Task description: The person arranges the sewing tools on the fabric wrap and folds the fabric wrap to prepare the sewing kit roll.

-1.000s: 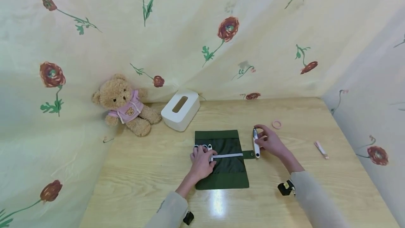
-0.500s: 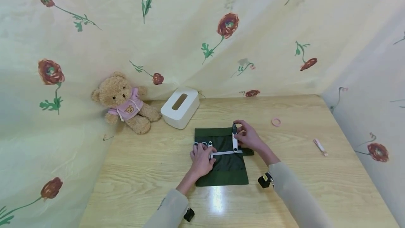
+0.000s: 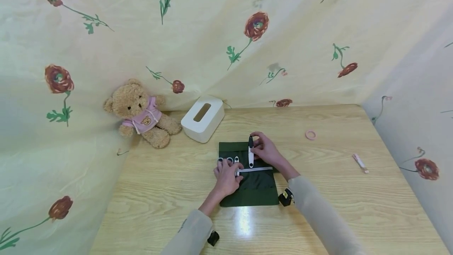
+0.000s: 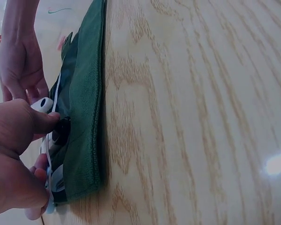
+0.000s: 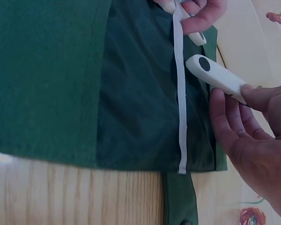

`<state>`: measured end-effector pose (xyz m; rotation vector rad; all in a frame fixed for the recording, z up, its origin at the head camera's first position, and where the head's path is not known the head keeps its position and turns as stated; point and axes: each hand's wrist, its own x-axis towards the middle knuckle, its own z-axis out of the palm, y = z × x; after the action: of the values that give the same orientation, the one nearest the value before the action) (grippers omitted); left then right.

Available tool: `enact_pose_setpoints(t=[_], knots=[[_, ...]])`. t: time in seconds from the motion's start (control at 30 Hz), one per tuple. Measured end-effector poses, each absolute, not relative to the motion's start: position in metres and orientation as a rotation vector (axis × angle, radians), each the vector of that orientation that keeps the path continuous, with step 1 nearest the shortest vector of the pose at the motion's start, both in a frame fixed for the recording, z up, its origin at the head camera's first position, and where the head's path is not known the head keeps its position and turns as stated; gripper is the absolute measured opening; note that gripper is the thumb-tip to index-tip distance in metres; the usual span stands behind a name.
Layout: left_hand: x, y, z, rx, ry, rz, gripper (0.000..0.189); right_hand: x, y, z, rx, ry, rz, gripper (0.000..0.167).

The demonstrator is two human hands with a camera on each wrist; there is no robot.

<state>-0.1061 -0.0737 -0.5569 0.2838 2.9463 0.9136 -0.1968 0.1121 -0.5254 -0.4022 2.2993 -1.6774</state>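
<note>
A dark green fabric roll [image 3: 249,199] lies spread on the table, crossed by a white elastic band [image 5: 180,89]. My left hand [image 3: 226,177] pinches the band near the roll's left side. Under the band there sit a white-handled tool [image 3: 236,159] and two ring handles [image 3: 229,160], apparently scissors; the hand covers their lower parts. In my right hand [image 3: 266,151] I grip a white-handled tool with a black end [image 3: 251,157], its kind unclear. The thumb and fingers hold it upright above the roll. Its white end [image 5: 210,70] points at the band, close beside it in the right wrist view.
A pink ring [image 3: 310,135] and a small pink-and-white strip [image 3: 360,163] lie to the right. Along the back stand a white tissue box [image 3: 203,119] and a teddy bear [image 3: 145,115]. The roll's snap tab [image 5: 180,199] sticks out sideways.
My right hand has carried the white-handled tool leftward, from beside the snap tab to over the roll's middle. The left hand stays at the band.
</note>
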Motion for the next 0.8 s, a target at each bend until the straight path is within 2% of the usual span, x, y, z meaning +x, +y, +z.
enact_pose_setpoints(t=[0.8], knots=[[-0.106,-0.073,-0.560,0.286,2.955,0.900,0.025,-0.198,0.101,-0.541,-0.513,2.339,-1.471,0.052]])
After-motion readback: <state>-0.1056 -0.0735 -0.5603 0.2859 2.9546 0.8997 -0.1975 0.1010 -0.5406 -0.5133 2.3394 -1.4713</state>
